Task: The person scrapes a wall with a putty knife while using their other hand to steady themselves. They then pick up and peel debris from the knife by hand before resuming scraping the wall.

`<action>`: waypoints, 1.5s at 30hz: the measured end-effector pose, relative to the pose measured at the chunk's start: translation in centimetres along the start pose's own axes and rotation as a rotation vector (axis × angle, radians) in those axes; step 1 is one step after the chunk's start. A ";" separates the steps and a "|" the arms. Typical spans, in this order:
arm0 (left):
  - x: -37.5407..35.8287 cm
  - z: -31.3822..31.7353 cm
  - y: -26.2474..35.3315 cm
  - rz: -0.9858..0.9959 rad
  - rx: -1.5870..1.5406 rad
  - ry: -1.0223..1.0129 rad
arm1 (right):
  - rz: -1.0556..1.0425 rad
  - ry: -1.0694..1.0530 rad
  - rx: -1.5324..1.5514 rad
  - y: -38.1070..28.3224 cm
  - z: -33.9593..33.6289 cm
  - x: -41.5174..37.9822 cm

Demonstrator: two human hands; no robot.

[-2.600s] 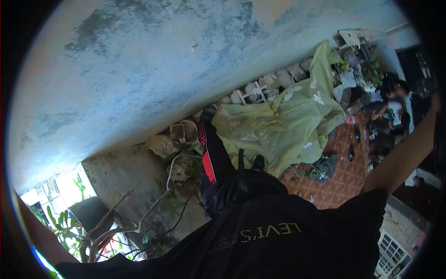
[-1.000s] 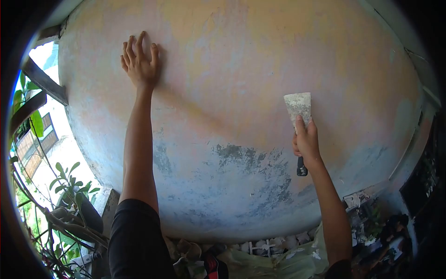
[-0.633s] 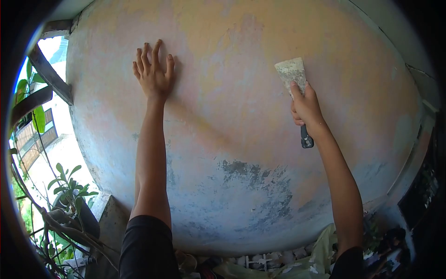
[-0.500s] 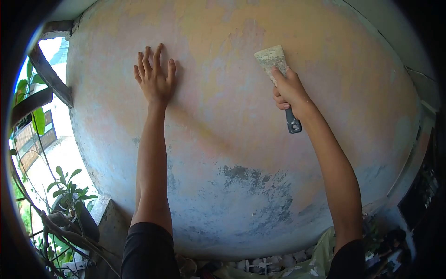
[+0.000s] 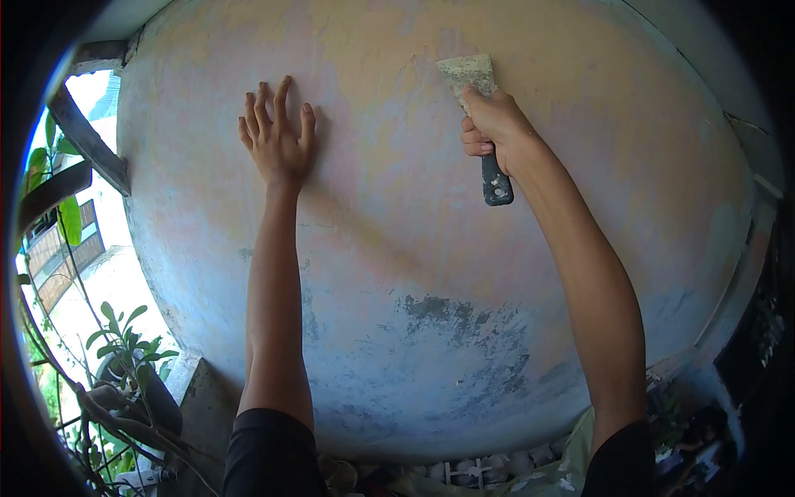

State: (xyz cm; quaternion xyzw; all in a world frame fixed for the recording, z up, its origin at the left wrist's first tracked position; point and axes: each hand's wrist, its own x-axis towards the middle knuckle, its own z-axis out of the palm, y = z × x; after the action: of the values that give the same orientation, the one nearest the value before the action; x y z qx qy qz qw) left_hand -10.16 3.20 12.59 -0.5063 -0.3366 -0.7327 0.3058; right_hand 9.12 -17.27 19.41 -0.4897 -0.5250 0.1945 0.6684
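At the bottom edge of the view, the person's black sleeves [image 5: 269, 451] frame both bare arms, which reach up toward a wall [image 5: 397, 273]. Low between the arms lie a fold of pale yellow-green plastic sheet [image 5: 542, 480] and some whitish rubble [image 5: 476, 468] at the foot of the wall. To the left, leafy green plants [image 5: 124, 348] and bare branches stand beside a concrete ledge [image 5: 195, 389].

The lower part of the wall is stained blue-grey with dark patches; higher up it turns to faded pink and yellow.

The left hand [image 5: 277, 137] lies flat against the wall with the fingers spread apart and pointing up; it holds nothing.

The right hand [image 5: 495, 128] is closed tight around the dark handle of a scraper [image 5: 476, 108]. The end of the handle sticks out below the fist, and the index finger lies along the back of the blade. The wide metal blade, smeared with grey-white residue, points up and meets the wall near the top of the view, well to the right of the left hand.

At the far left, past the edge of the wall, dark beams [image 5: 83, 137] cross a bright opening.
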 end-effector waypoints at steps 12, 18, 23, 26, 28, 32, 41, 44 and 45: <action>-0.1 0.4 -0.3 -0.011 -0.028 0.016 | 0.007 0.058 0.075 0.4 2.0 -0.2; 0.0 0.5 -0.5 -0.001 -0.027 0.035 | 0.029 0.027 0.143 -0.6 2.7 1.6; 0.0 0.5 -0.4 -0.011 -0.045 0.035 | 0.018 0.061 0.125 0.0 2.3 0.9; 0.1 0.6 -0.4 -0.008 -0.046 0.041 | 0.013 -0.029 0.130 -1.1 2.3 2.6; -0.2 0.5 -0.6 -0.011 -0.035 0.036 | 0.001 -0.012 0.140 -1.2 2.8 2.9; -0.1 0.5 -0.4 -0.010 -0.043 0.031 | 0.029 -0.039 0.142 -0.7 2.2 2.0; -0.1 0.7 -0.5 -0.012 -0.045 0.030 | 0.008 -0.007 0.116 -1.2 3.3 2.8; -0.4 0.6 -0.5 -0.009 -0.046 0.027 | 0.000 0.008 0.211 -0.1 3.0 2.0; -0.1 0.6 -0.5 -0.006 -0.048 0.035 | 0.018 -0.016 0.167 -0.4 2.7 2.1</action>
State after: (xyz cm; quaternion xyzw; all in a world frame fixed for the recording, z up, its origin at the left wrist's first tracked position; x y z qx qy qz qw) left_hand -10.19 4.01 12.56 -0.4995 -0.3150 -0.7502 0.2974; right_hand 7.35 -14.61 20.71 -0.4354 -0.5081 0.2474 0.7008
